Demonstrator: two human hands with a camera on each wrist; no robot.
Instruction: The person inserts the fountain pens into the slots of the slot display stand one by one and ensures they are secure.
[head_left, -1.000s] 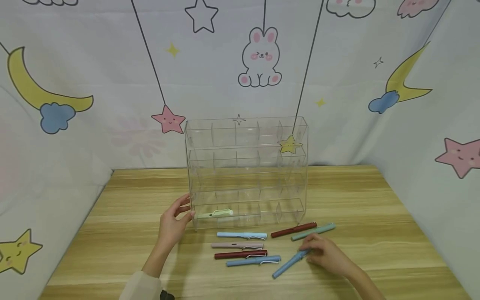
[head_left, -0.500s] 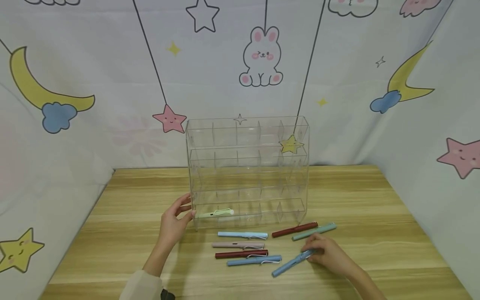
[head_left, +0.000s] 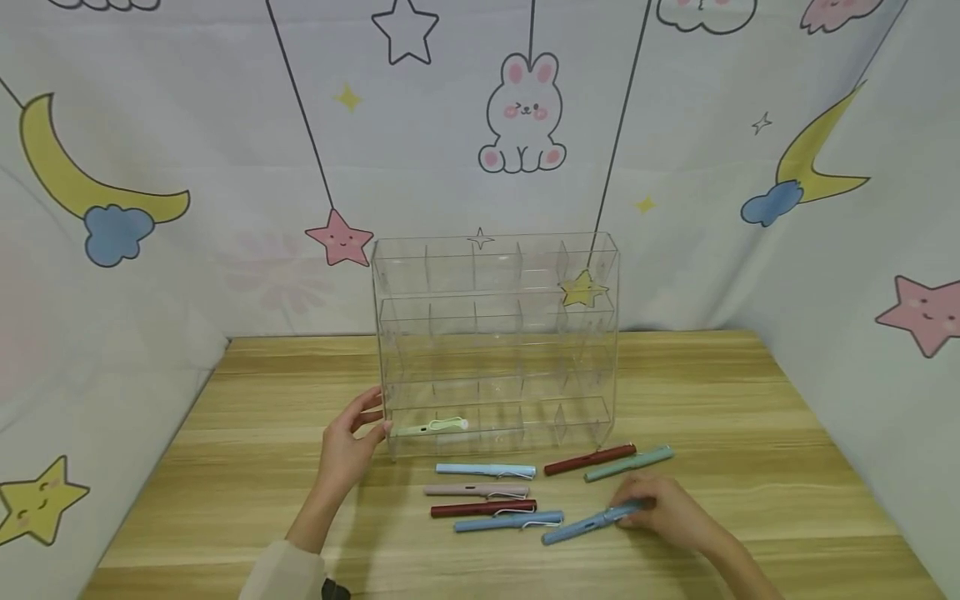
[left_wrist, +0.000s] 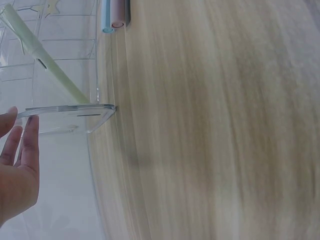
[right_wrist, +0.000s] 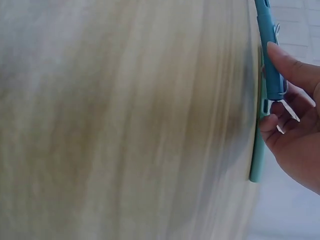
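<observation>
My right hand [head_left: 660, 508] pinches the capped end of a blue fountain pen [head_left: 581, 529] between thumb and fingers. The pen slants down to the left, low over the table. In the right wrist view my thumb lies along its cap [right_wrist: 272, 75] near the metal clip. My left hand [head_left: 352, 442] grips the lower left side wall of a clear acrylic rack [head_left: 495, 333], thumb at the front edge and fingers behind. A pale green pen [head_left: 431, 427] lies in the rack's bottom tier at the left, its clip upward.
Before the rack lie a light blue pen [head_left: 483, 470], a pinkish-beige pen [head_left: 476, 491], a dark red pen [head_left: 480, 508] and another blue pen [head_left: 498, 522]. Further right are a second dark red pen [head_left: 588, 460] and a green pen [head_left: 630, 463]. A patterned cloth [head_left: 427, 167] hangs behind.
My right hand has shifted slightly right and down, and the blue pen has swung to a flatter angle in its fingers. The left hand and the rack stay in place.
</observation>
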